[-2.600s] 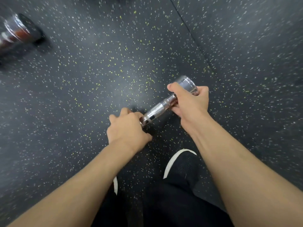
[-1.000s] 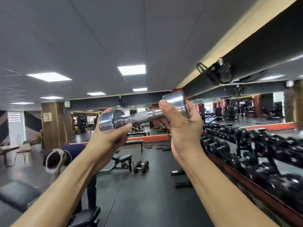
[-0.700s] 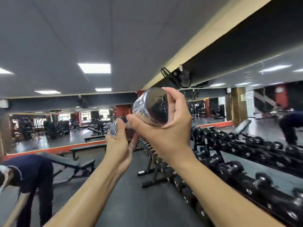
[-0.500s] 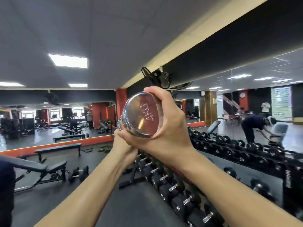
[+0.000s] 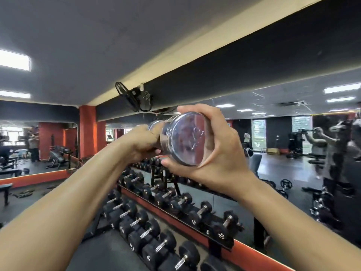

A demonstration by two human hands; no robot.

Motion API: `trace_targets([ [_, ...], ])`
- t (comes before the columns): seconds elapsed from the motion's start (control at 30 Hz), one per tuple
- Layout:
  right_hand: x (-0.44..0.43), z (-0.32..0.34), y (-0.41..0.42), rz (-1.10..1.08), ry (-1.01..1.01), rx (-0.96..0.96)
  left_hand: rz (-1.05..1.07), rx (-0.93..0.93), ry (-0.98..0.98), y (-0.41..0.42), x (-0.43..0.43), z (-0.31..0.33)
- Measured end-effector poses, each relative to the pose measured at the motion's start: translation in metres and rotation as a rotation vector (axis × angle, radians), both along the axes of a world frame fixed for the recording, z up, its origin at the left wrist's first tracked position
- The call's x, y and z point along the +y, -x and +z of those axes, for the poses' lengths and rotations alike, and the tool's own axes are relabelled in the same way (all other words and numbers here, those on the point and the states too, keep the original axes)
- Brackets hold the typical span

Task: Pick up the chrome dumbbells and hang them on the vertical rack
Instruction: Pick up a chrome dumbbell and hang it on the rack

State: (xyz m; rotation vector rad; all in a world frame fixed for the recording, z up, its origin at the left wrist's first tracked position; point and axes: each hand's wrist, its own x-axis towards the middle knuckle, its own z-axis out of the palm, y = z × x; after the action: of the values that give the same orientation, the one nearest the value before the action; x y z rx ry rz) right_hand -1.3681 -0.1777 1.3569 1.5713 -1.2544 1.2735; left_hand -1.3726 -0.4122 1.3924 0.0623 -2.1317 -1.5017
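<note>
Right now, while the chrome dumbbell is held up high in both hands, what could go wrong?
1. The right grip holds only the smooth round end of the chrome dumbbell; polished metal may slip.
2. If it falls, it would likely hit the black dumbbells racked below and could bounce.
3. The dumbbell is raised in front of the view, so it may hide part of the way ahead.

The near head of the chrome dumbbell and the left hand are hiding its handle, and the end-face marking is blurring beyond reading. Right of the dumbbell, a mirrored figure is smearing; below it, both forearms are running off the bottom edge.
</note>
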Motion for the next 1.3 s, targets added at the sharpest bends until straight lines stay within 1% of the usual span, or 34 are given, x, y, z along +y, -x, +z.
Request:
trace_targets([
  [0.03,0.018,-0.003,0.010,-0.005,0.038,-0.030,-0.030,0.024,-0.044,0.008,0.021,0.000],
  [0.07,0.036,-0.006,0.019,-0.005,0.071,-0.053,-0.050,0.065,-0.048,0.013,0.046,0.002],
  [0.13,0.072,-0.015,0.037,-0.009,0.127,-0.085,-0.105,0.171,-0.118,0.026,0.103,0.002],
  [0.17,0.091,-0.018,0.045,-0.016,0.162,-0.099,-0.179,0.214,-0.190,0.036,0.127,0.001],
  [0.23,0.131,-0.022,0.059,-0.041,0.241,-0.135,-0.250,0.263,-0.337,0.055,0.172,-0.003],
  [0.3,0.168,-0.019,0.070,-0.079,0.323,-0.182,-0.280,0.376,-0.503,0.080,0.215,-0.005],
  [0.37,0.198,-0.011,0.081,-0.080,0.432,-0.252,-0.348,0.431,-0.649,0.103,0.254,-0.006],
  [0.43,0.222,-0.004,0.092,-0.053,0.510,-0.331,-0.388,0.472,-0.738,0.122,0.288,-0.005],
  [0.53,0.257,0.002,0.106,-0.068,0.565,-0.397,-0.434,0.435,-0.763,0.143,0.327,-0.001],
  [0.63,0.282,0.003,0.115,-0.120,0.605,-0.410,-0.532,0.386,-0.792,0.160,0.358,0.000],
  [0.77,0.301,-0.004,0.115,-0.273,0.656,-0.380,-0.617,0.299,-0.809,0.183,0.396,0.000],
  [0.9,0.319,-0.011,0.112,-0.415,0.628,-0.343,-0.733,0.174,-0.773,0.197,0.424,-0.003],
  [0.97,0.329,-0.011,0.112,-0.467,0.620,-0.345,-0.762,0.177,-0.766,0.202,0.435,-0.006],
  [1.03,0.341,-0.009,0.112,-0.490,0.623,-0.352,-0.751,0.241,-0.751,0.206,0.443,-0.010],
  [1.13,0.359,-0.001,0.103,-0.392,0.573,-0.432,-0.763,0.320,-0.801,0.204,0.448,-0.016],
  [1.2,0.370,0.008,0.100,-0.282,0.550,-0.504,-0.885,0.314,-0.855,0.197,0.447,-0.017],
  [1.27,0.378,0.016,0.100,-0.230,0.587,-0.565,-1.011,0.292,-0.835,0.191,0.445,-0.018],
  [1.3,0.379,0.020,0.097,-0.229,0.618,-0.601,-1.038,0.290,-0.799,0.189,0.444,-0.018],
])
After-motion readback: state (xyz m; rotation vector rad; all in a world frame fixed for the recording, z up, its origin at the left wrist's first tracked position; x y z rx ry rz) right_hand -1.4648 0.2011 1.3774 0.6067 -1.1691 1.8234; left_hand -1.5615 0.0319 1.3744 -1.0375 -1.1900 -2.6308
